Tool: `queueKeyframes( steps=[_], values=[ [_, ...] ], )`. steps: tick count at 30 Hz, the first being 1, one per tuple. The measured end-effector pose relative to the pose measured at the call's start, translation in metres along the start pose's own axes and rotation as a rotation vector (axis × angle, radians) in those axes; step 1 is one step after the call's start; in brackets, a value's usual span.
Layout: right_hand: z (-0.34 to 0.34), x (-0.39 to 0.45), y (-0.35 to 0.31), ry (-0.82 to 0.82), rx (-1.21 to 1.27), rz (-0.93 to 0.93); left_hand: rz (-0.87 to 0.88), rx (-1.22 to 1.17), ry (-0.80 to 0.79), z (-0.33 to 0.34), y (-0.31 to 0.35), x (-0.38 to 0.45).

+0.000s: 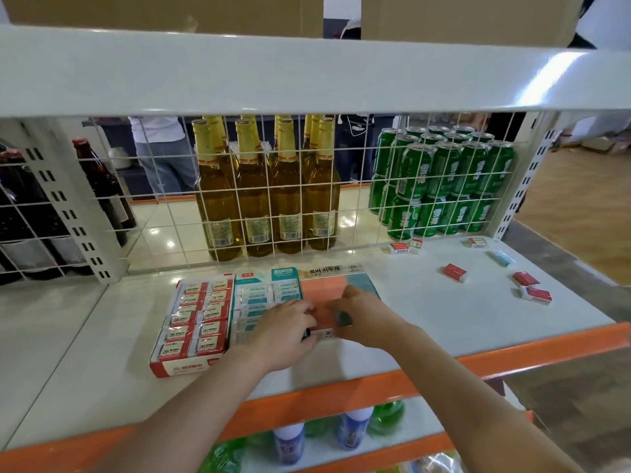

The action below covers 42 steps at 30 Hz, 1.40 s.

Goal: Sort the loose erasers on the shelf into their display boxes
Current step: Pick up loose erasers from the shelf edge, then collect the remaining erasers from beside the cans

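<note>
Directly ahead, a white store shelf with an orange front edge holds three eraser display boxes side by side. The red display box on the left is packed with two columns of red-and-white 2B erasers. Touching its right side, the teal display box holds rows of pale blue-and-white erasers. The third, a salmon and teal display box with Korean lettering on its back flap, sits to the right of that one.

Both hands meet over the front of this third box. The left hand rests on its front left corner, fingers curled round the edge. The right hand curls over the box's front right part, its fingertips pinching something small that is too hidden to name.

Loose erasers lie scattered on the right part of the shelf, well apart from the boxes: two red-sleeved erasers by the wire grid, another in the far corner, a pale blue eraser, one red eraser alone, and a pair of red erasers near the right edge.

Behind the white wire grid stand amber glass bottles and stacked green cans.
</note>
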State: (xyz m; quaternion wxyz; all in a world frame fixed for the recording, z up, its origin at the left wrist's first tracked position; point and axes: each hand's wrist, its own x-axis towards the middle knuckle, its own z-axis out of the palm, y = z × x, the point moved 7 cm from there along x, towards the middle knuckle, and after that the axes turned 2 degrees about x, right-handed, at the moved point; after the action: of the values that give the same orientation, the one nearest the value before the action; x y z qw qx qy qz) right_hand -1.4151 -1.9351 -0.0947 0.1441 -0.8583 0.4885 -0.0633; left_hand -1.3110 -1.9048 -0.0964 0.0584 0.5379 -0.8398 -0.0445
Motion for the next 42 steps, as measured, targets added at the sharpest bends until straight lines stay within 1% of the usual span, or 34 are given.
queueKeyframes(
  steps=[6, 9, 13, 18, 25, 30, 33, 36, 42],
  values=[
    [0.004, 0.004, 0.003, 0.007, 0.015, 0.008, -0.010, -0.083, 0.003, -0.006, -0.001, 0.002],
    [0.000, 0.000, 0.000, 0.039, 0.064, -0.010, 0.007, -0.064, -0.024, -0.007, -0.001, 0.003],
    [-0.005, -0.006, 0.003, 0.102, 0.088, -0.034, 0.038, -0.031, -0.019, -0.005, 0.002, 0.004],
    [0.000, -0.008, 0.010, 0.137, 0.115, -0.003, 0.040, -0.030, -0.028, 0.003, 0.000, -0.001],
    [-0.002, -0.012, 0.016, 0.157, 0.135, -0.007, 0.015, -0.032, -0.018, 0.000, 0.002, 0.001],
    [-0.015, -0.020, 0.039, 0.154, 0.100, 0.023, -0.038, -0.035, 0.019, -0.006, 0.002, 0.012],
    [-0.025, -0.027, 0.062, 0.182, 0.112, 0.084, -0.071, -0.087, 0.041, -0.011, 0.007, 0.021],
    [-0.038, -0.038, 0.094, 0.211, 0.129, 0.170, -0.057, -0.128, 0.048, -0.013, 0.023, 0.039],
    [-0.046, -0.055, 0.169, 0.188, 0.152, 0.381, 0.003, -0.186, -0.017, -0.006, 0.067, 0.085]
  ],
)
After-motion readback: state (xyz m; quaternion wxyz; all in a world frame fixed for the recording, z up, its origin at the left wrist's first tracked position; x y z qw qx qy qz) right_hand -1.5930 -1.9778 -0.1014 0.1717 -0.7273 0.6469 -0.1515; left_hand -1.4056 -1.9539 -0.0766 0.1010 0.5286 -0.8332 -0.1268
